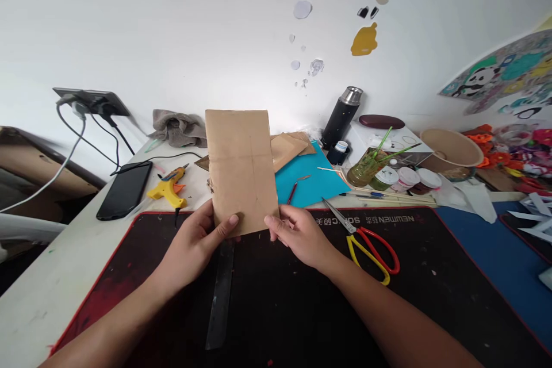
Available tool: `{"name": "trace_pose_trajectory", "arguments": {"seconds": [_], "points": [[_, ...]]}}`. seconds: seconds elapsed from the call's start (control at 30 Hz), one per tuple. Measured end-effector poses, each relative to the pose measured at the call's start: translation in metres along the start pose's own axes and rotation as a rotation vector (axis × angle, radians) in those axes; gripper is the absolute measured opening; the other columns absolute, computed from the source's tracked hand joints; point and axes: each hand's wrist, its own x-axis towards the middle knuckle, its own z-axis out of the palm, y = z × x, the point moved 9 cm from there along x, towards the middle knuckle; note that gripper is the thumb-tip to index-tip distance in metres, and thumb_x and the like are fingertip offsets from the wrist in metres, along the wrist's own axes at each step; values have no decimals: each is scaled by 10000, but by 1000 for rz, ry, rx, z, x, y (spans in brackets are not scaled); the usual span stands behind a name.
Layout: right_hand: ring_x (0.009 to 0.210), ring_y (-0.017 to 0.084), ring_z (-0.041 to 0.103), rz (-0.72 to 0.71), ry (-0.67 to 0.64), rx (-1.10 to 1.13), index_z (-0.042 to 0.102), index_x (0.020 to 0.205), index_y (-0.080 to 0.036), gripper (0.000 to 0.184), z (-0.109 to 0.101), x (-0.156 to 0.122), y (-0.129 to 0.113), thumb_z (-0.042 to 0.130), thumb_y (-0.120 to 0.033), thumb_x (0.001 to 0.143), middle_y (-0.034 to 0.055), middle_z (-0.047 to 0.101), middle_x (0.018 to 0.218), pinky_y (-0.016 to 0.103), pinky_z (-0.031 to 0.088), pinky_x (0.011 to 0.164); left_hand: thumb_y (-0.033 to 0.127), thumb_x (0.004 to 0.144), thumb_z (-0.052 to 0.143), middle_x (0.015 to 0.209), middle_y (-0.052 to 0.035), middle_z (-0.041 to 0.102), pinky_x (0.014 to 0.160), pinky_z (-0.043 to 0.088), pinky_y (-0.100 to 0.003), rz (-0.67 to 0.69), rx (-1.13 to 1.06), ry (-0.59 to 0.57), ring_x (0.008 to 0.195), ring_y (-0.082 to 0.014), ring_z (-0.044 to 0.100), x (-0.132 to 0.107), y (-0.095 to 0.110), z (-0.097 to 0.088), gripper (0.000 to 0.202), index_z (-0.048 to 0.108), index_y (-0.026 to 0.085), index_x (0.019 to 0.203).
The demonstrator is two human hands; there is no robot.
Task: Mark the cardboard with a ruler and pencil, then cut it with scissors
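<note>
A rectangular piece of brown cardboard point(241, 169) stands upright above the black desk mat point(302, 310), held at its lower edge by both hands. My left hand point(196, 241) grips the lower left corner, thumb across the front. My right hand point(299, 234) pinches the lower right corner. Faint pencil lines cross the cardboard's face. A dark metal ruler point(221, 293) lies flat on the mat just below my left hand.
Red-and-yellow scissors point(368, 244) lie right of my right hand. Behind are a teal sheet point(317, 181), more cardboard pieces point(287, 146), a yellow glue gun point(169, 190), a black phone point(125, 188), a black thermos point(342, 118), paint jars point(405, 178) and a paper bowl point(452, 149).
</note>
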Motion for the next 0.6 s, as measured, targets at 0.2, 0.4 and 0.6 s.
{"name": "trace_pose_trajectory", "arguments": {"seconds": [0.2,0.4,0.6], "points": [[631,147,546,35,38,21,559,808,-238,438,5,0,5,671,-629,969,-25,601,703,294,417,622,612,779,909,1034,-115,805,731,627,-392,11,15,30,907,-339,739,-4,4,2,534,786,248,1149],[663,168,619,34,62,51,584,877,-239,357,9,1,9,710,-566,948,-21,626,729,298,477,628,656,809,863,956,-88,795,702,608,-379,20,98,43,889,-331,738,-4,-3,0,556,767,255,1181],[675,184,622,21,134,-30,633,920,-238,299,9,1,12,694,-527,965,-7,644,733,283,463,583,634,796,884,885,-73,778,652,594,-380,-6,74,2,763,-302,734,-3,-11,2,521,757,247,1120]]}}
